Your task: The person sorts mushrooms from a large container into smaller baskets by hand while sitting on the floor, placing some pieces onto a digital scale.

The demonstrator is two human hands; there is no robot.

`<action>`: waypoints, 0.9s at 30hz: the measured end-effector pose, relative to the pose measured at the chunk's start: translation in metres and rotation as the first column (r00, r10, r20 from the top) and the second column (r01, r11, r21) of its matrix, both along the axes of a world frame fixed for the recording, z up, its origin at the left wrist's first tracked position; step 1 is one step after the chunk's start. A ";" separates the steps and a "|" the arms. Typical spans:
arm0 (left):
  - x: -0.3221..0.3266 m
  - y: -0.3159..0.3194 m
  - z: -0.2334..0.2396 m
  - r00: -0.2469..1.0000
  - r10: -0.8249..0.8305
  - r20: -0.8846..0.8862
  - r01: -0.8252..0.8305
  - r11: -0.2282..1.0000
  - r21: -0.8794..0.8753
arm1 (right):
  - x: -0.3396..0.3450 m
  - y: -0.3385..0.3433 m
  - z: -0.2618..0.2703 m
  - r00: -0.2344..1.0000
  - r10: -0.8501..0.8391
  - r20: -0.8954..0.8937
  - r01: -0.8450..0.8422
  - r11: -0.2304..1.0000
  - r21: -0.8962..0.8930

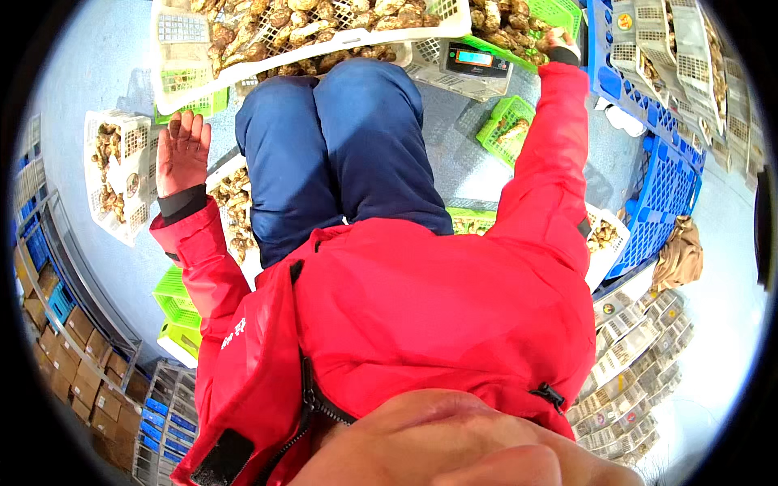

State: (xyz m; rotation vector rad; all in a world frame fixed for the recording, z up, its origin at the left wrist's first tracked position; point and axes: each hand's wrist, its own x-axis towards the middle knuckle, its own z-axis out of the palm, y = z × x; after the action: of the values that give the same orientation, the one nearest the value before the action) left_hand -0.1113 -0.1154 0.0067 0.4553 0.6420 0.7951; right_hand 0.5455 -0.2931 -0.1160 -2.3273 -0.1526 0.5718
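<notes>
My left hand (183, 152) is raised at the left, palm showing and fingers extended, with nothing in it. At the upper right my right hand (560, 41) reaches to the right side of a green plastic basket (571, 13) of brown mushrooms (507, 25); its fingers are partly hidden, so whether it holds a mushroom cannot be told. A large white plastic crate (188, 97) with more long-stemmed mushrooms (292, 24) stands before my knees. Between crate and basket, a digital scale (477, 61) with a lit display sits in a pale crate.
A small green basket (504, 130) with a few pieces stands inside my right arm. White crates of mushrooms (118, 176) are at the left. Blue plastic pallets (662, 188) and stacked crates (687, 67) line the right. Racks with cardboard boxes (85, 364) stand lower left.
</notes>
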 end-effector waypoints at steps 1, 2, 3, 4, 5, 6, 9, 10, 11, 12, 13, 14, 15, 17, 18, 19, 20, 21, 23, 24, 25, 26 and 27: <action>0.000 -0.002 0.003 1.000 0.010 0.002 -0.010 1.000 -0.004 | -0.004 -0.012 0.006 0.985 -0.050 -0.162 0.140 0.779 0.611; 0.003 0.000 0.001 1.000 -0.010 0.025 0.010 1.000 0.005 | 0.002 -0.028 0.017 0.952 0.199 -0.231 0.069 0.600 0.797; 0.005 0.002 -0.002 0.999 -0.025 0.032 0.025 1.000 0.007 | 0.009 -0.046 0.029 0.868 0.445 -0.221 0.048 0.367 0.929; -0.002 -0.002 -0.001 0.999 -0.005 0.042 0.005 1.000 0.004 | -0.017 -0.047 0.050 0.863 0.423 -0.277 0.115 0.369 0.922; 0.005 0.003 -0.004 0.997 -0.030 0.074 0.030 1.000 -0.004 | -0.022 -0.069 0.056 0.853 0.446 -0.270 0.166 0.260 0.951; 0.001 -0.003 0.005 0.996 -0.016 0.083 0.016 1.000 -0.002 | -0.044 -0.069 0.063 0.863 0.450 -0.228 0.098 0.294 0.951; 0.005 -0.007 0.010 0.999 0.026 0.020 -0.026 1.000 0.006 | -0.097 -0.087 0.099 0.880 0.466 -0.092 -0.114 0.395 0.912; 0.012 -0.011 0.016 1.000 0.021 0.011 -0.022 0.999 0.035 | -0.112 -0.095 0.110 0.888 0.451 -0.090 -0.106 0.391 0.914; 0.014 -0.015 0.020 1.000 0.015 0.012 -0.015 0.999 0.038 | -0.117 -0.106 0.112 0.889 0.447 -0.101 -0.085 0.378 0.922; 0.016 -0.017 0.024 1.000 0.019 0.015 -0.020 0.999 0.037 | -0.120 -0.117 0.114 0.881 0.464 -0.096 -0.086 0.357 0.930; 0.017 -0.019 0.027 1.000 0.025 0.018 -0.026 0.999 0.036 | -0.124 -0.128 0.116 0.872 0.481 -0.091 -0.088 0.336 0.938; 0.013 -0.019 0.026 0.993 -0.046 0.106 0.044 0.999 0.026 | -0.130 -0.137 0.117 0.904 0.412 -0.114 -0.061 0.389 0.919; 0.012 -0.021 0.026 0.993 -0.059 0.104 0.056 0.998 0.033 | -0.133 -0.144 0.115 0.909 0.402 -0.112 -0.055 0.383 0.922; 0.010 -0.023 0.027 0.992 -0.057 0.115 0.051 0.997 0.055 | -0.135 -0.158 0.111 0.899 0.417 -0.135 -0.021 0.350 0.936; 0.008 -0.025 0.026 0.995 -0.051 0.087 0.044 0.996 0.076 | -0.134 -0.164 0.105 0.890 0.433 -0.145 -0.005 0.327 0.945; 0.006 -0.026 0.025 0.994 -0.060 0.087 0.053 0.995 0.080 | -0.135 -0.171 0.099 0.893 0.426 -0.143 -0.003 0.323 0.947; 0.005 -0.026 0.023 0.992 -0.058 0.111 0.050 0.996 0.077 | -0.135 -0.177 0.094 0.893 0.400 -0.206 0.080 0.309 0.948; 0.006 -0.028 0.025 0.990 -0.052 0.133 0.042 0.996 0.074 | -0.138 -0.179 0.091 0.884 0.381 -0.270 0.162 0.293 0.942; 0.009 -0.033 0.028 0.990 -0.048 0.134 0.037 0.996 0.081 | -0.143 -0.186 0.089 0.890 0.402 -0.215 0.092 0.303 0.948; 0.010 -0.035 0.030 0.987 -0.061 0.150 0.049 0.995 0.083 | -0.146 -0.186 0.090 0.901 0.358 -0.243 0.108 0.359 0.927; 0.010 -0.036 0.031 0.983 -0.073 0.166 0.060 0.995 0.086 | -0.149 -0.186 0.090 0.911 0.313 -0.270 0.125 0.413 0.902; 0.009 -0.036 0.034 0.986 -0.059 0.155 0.049 0.996 0.068 | -0.151 -0.183 0.091 0.898 0.316 -0.306 0.161 0.413 0.896; 0.010 -0.036 0.034 0.986 -0.060 0.155 0.050 0.996 0.069 | -0.150 -0.183 0.089 0.898 0.316 -0.306 0.161 0.412 0.897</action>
State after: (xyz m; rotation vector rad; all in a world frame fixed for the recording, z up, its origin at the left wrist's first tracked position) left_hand -0.1017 -0.1516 0.0410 0.4627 0.4566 0.7924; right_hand 0.3954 -0.4765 -0.0270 -1.0473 -0.2831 0.7866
